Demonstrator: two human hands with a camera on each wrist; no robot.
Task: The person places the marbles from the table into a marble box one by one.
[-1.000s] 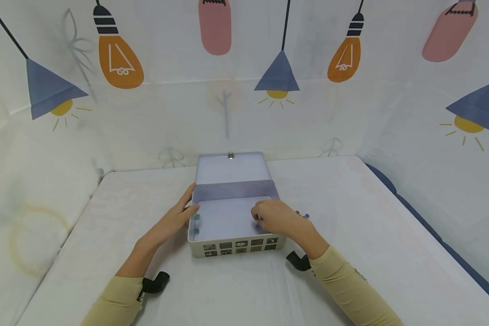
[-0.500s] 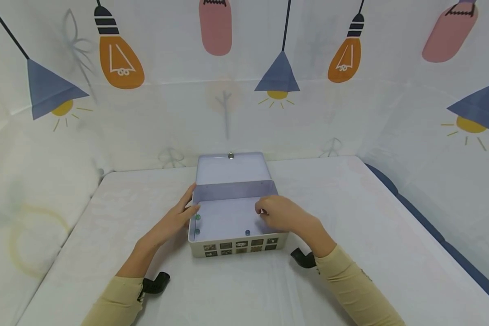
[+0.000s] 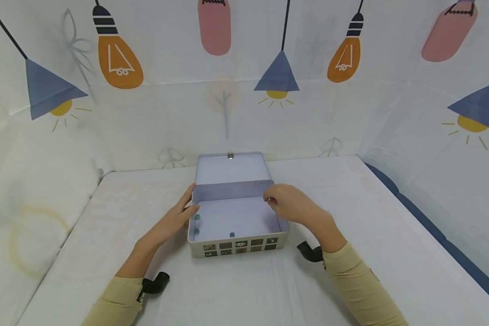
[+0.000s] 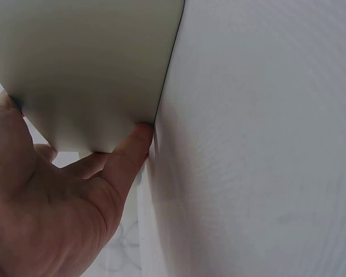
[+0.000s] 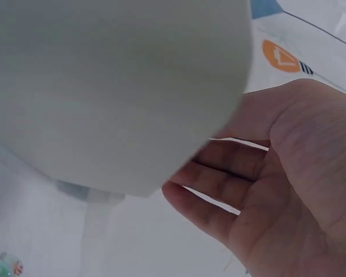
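A pale metal box (image 3: 238,246) with printed squares on its front stands with its hinged lid (image 3: 233,169) thrown back. My left hand (image 3: 175,217) grips its left wall, thumb over the rim; in the left wrist view, fingertips (image 4: 141,131) press the outside. A green marble (image 3: 197,217), a second greenish marble (image 3: 197,231) and a blue marble (image 3: 232,235) lie inside. My right hand (image 3: 291,203) is over the box's right rim, fingers loosely bent, nothing visible in them. In the right wrist view the box wall hides its thumb and index tips.
White cloth covers the table (image 3: 228,294). Glassy marbles (image 5: 6,265) lie beside the box in the right wrist view. A printed curtain (image 3: 167,113) surrounds the table at the back and sides. Black camera mounts (image 3: 156,283) stick out from both wrists.
My right hand has let go of the blue marble, which has rolled left along the box's front wall. That hand has moved up and right to the rim. The left hand stays put.
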